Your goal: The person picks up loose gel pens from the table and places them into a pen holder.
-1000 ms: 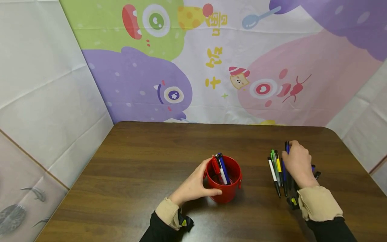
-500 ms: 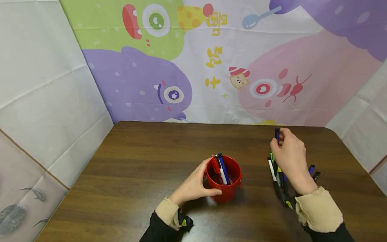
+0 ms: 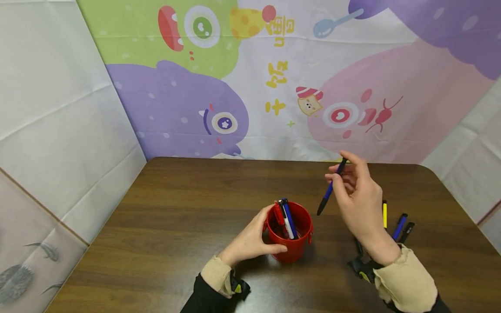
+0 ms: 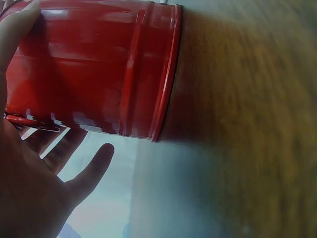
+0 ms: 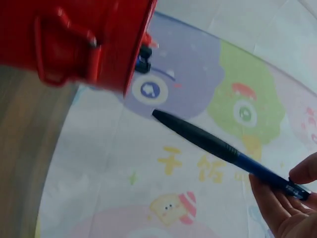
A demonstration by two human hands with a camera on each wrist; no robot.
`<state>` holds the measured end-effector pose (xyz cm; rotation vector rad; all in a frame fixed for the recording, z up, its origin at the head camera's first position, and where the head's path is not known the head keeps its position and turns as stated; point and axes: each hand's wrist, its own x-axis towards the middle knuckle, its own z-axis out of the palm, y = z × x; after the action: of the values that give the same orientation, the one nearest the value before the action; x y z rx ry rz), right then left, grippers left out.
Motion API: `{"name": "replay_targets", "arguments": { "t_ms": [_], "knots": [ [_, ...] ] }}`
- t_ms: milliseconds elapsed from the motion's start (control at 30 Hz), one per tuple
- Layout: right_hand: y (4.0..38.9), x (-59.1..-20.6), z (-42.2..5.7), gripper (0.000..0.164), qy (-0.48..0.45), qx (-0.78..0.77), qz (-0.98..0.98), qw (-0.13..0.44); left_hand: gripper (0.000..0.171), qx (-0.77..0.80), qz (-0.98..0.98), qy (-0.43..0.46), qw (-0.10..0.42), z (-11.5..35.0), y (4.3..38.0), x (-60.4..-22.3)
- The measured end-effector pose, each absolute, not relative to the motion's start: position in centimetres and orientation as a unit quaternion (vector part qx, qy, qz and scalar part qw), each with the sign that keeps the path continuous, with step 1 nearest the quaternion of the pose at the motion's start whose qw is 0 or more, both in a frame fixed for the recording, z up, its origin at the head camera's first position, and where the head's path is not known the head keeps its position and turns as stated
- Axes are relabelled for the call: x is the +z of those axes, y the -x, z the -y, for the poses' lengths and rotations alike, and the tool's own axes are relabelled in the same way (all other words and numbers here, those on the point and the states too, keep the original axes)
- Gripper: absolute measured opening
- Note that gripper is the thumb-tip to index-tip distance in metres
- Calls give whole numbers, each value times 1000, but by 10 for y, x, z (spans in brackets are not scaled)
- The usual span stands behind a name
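I watch the left hand (image 3: 252, 238) grip a red bucket (image 3: 295, 251) of leaning pens (image 3: 289, 219) near the middle of the table (image 3: 156, 234). The right hand (image 3: 361, 201) pinches a blue pen (image 3: 329, 190), tip down, between bucket and far right corner; its wrist partly hides loose pens (image 3: 400, 226) toward the right edge. Cartoon-patterned cloth (image 3: 275, 130) hangs beyond the far edge
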<state>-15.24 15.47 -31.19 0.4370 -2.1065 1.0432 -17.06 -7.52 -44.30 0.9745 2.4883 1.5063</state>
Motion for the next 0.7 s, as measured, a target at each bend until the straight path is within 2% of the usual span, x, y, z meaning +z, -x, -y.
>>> {"name": "replay_targets", "arguments": {
  "t_ms": [167, 333, 700],
  "knots": [
    [153, -319, -143, 48, -218, 423, 799, 368, 91, 495, -808, -317, 39, 76, 170, -443],
    [155, -331, -135, 45, -253, 434, 799, 331, 91, 501, -803, -322, 36, 76, 171, -444],
    [161, -357, -129, 35, -242, 394, 849, 257, 91, 499, -804, -320, 40, 77, 171, -444]
  ]
}}
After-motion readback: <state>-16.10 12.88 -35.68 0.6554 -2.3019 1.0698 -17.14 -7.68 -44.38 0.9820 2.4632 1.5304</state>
